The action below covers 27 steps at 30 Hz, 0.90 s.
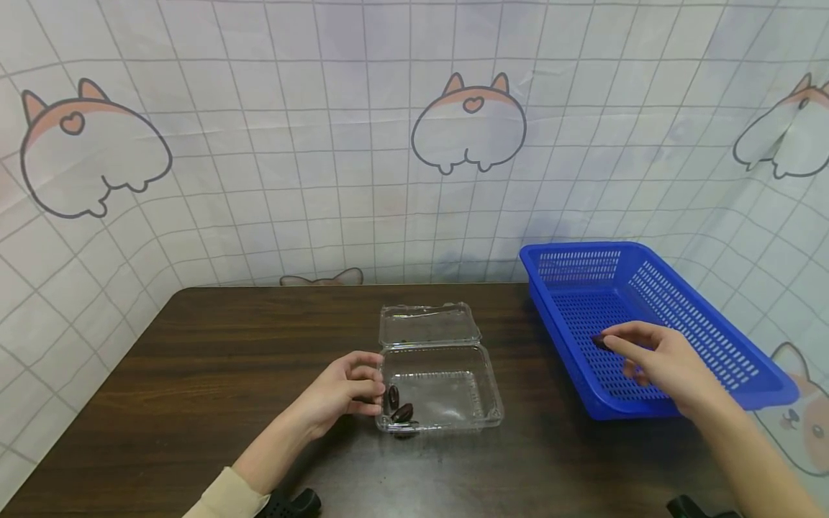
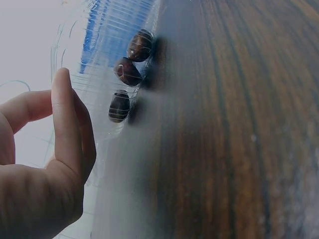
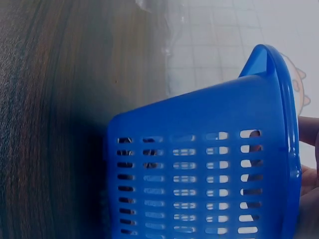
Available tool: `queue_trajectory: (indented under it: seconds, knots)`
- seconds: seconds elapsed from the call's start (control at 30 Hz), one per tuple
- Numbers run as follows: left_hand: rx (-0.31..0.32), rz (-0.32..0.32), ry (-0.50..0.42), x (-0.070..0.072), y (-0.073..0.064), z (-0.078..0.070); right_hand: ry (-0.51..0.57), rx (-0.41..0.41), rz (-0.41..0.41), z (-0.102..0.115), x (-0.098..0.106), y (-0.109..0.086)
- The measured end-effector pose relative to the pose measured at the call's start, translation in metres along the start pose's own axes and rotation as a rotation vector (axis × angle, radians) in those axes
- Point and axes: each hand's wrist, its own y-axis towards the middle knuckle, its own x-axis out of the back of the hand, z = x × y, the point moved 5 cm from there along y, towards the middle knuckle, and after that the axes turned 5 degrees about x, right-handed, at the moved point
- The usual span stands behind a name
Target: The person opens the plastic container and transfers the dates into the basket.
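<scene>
My right hand pinches a dark brown date between thumb and fingertips, over the inside of a blue plastic basket. To the left, a clear hinged plastic box lies on the table with its lid folded back. My left hand rests its fingertips against the box's left side. Several dates sit in that box, in its near left corner. Seen from the right wrist, the basket's slotted wall hides most of the right hand's fingers.
A dark wood-grain table bears the box and the basket. Behind and beside it hangs a white gridded cloth with cartoon animal prints. The basket stands at the table's right side. Through its slots, dark shapes show in the right wrist view.
</scene>
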Motion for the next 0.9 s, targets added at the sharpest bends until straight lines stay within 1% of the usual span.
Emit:
queue_trajectory:
  seconds: [0.17,0.33,0.6,0.77,0.9]
  knots:
    - [0.003,-0.003,0.000,0.000,0.000,0.000,-0.021,-0.002,0.009,-0.001,0.001,-0.001]
    - [0.005,-0.006,0.001,0.001,-0.001,-0.001,-0.023,0.010,0.028,0.004,-0.002,0.001]
    - [-0.004,-0.007,-0.004,0.000,-0.002,-0.002,-0.012,0.052,0.070,0.021,-0.014,0.009]
    - [-0.002,-0.009,-0.003,0.000,-0.002,-0.002,-0.017,0.076,0.097,0.036,-0.024,0.014]
    - [-0.003,-0.006,-0.001,0.000,-0.001,-0.003,-0.001,0.088,0.126,0.048,-0.033,0.017]
